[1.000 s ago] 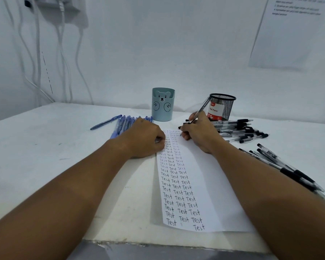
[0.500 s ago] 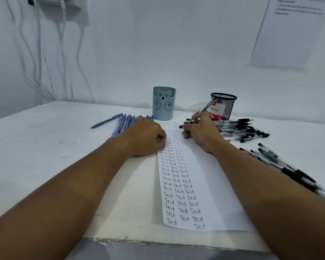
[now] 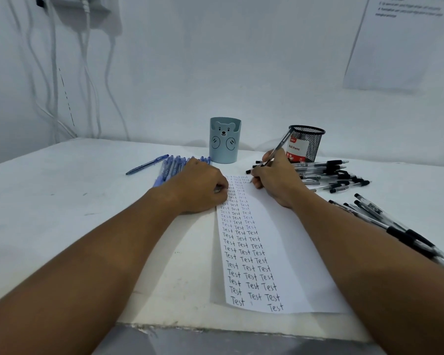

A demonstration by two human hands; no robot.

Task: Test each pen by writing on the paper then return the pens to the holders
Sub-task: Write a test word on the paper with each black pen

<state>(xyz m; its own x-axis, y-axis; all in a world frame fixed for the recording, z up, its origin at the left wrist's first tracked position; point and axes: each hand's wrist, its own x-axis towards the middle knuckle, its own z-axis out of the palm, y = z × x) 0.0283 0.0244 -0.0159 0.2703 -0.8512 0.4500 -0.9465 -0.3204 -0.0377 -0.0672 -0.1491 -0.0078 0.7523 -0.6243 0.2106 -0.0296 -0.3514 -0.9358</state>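
A white paper lies on the table, its left half filled with columns of the word "Test". My right hand grips a clear pen with its tip on the paper's far end, beside the top rows. My left hand rests as a fist on the paper's left edge; what its curled fingers enclose is hidden. A light-blue bear holder and a black mesh holder stand behind the paper.
Blue pens lie left of the bear holder, partly behind my left hand. Black-capped pens are heaped right of my right hand, with more black pens near the right edge. The table's front edge is close. Cables hang on the wall at left.
My right hand and the pen have shifted only slightly at the top of the paper. My left hand has stayed in place.
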